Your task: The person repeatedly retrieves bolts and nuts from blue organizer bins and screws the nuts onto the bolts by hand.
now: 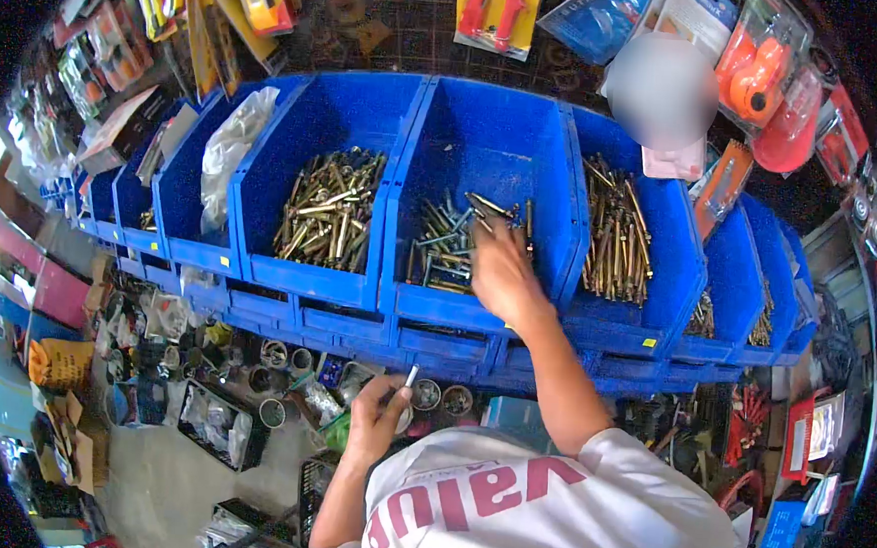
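My right hand (506, 273) reaches into a blue bin (491, 128) holding a low, loose layer of metal bolts (443, 237). Its fingers are bent down among them, and a brass-coloured bolt (487, 204) lies against the fingertips. The fingertips are dark and partly hidden, so what they grip is unclear. Lower down, in front of the bin row, my left hand (376, 417) is closed around a short, thin white stick (411, 375), which points upward between thumb and fingers.
Neighbouring blue bins hold long brass-coloured bolts (331, 212) on the left and more bolts (619, 234) on the right. A clear plastic bag (236, 154) lies in a bin farther left. Packaged tools (492, 14) hang above. Tins and a black crate (214, 423) stand on the floor below.
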`<action>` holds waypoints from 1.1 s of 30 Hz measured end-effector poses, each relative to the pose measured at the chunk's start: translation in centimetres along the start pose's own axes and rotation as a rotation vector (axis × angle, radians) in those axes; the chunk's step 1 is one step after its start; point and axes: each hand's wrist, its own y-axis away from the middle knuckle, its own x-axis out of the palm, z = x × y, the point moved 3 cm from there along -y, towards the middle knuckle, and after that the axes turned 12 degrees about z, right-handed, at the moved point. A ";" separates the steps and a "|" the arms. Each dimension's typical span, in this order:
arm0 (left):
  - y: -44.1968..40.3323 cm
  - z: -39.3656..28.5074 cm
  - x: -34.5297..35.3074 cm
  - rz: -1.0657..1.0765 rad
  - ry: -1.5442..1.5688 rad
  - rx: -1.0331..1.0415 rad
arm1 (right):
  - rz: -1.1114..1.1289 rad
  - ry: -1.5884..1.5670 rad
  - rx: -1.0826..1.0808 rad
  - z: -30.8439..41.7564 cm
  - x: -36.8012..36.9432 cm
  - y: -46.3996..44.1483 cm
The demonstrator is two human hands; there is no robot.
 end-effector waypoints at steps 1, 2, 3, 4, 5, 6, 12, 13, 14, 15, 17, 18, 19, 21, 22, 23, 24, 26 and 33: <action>-0.1 0.5 -0.2 -0.027 -0.039 0.021 | -0.041 -0.043 -0.004 0.2 -0.7 0.4; -0.4 1.1 -0.4 -0.040 -0.038 0.026 | -0.092 -0.096 -0.074 0.6 -1.5 1.0; -0.8 2.6 -0.4 -0.040 -0.048 0.011 | -0.140 -0.149 -0.145 0.9 -2.3 1.6; -1.3 4.0 -0.3 -0.040 -0.059 -0.006 | -0.195 -0.175 -0.223 1.1 -2.8 2.3; -1.9 4.4 -0.2 -0.023 -0.134 0.000 | -0.191 -0.240 -0.234 1.4 -3.4 3.0; -2.7 6.4 0.4 0.001 -0.009 -0.078 | -0.188 -0.305 -0.244 1.7 -3.7 3.6; -8.2 6.2 2.0 0.127 0.092 -0.250 | -0.254 -0.309 -0.209 1.3 -2.5 4.8; -9.6 6.9 2.3 0.122 0.159 -0.244 | -0.261 -0.287 -0.208 1.3 -2.4 4.8; -10.6 7.9 2.6 0.118 0.226 -0.238 | -0.269 -0.265 -0.206 1.3 -2.3 4.9; -11.5 8.9 3.0 0.131 0.223 -0.236 | -0.274 -0.256 -0.196 1.2 -2.1 4.8; -13.1 9.4 2.9 -0.113 -0.014 0.249 | -0.289 -0.244 -0.180 1.3 -2.2 4.8; -13.5 9.4 2.7 -0.067 -0.131 0.266 | -0.296 -0.236 -0.177 1.3 -2.2 4.7; -13.4 9.5 2.6 -0.053 -0.130 0.274 | -0.280 -0.233 -0.161 1.2 -2.2 4.6; -12.7 10.6 2.6 0.109 0.026 0.024 | -0.241 -0.258 -0.144 1.2 -2.1 4.0; -12.5 11.2 2.5 0.121 0.023 0.026 | -0.194 -0.290 -0.138 1.3 -2.0 3.4; -12.3 12.2 2.5 0.165 0.075 0.025 | -0.170 -0.300 -0.170 1.6 -1.8 2.7; -12.2 12.9 2.5 0.210 0.127 0.022 | -0.101 -0.249 -0.222 2.0 -1.5 2.0; -12.2 12.9 2.2 0.242 0.107 0.060 | 0.022 -0.211 -0.339 2.9 -0.5 0.3; -9.2 3.7 0.5 0.430 -0.028 0.138 | 0.431 -0.026 -0.275 2.0 1.6 -3.1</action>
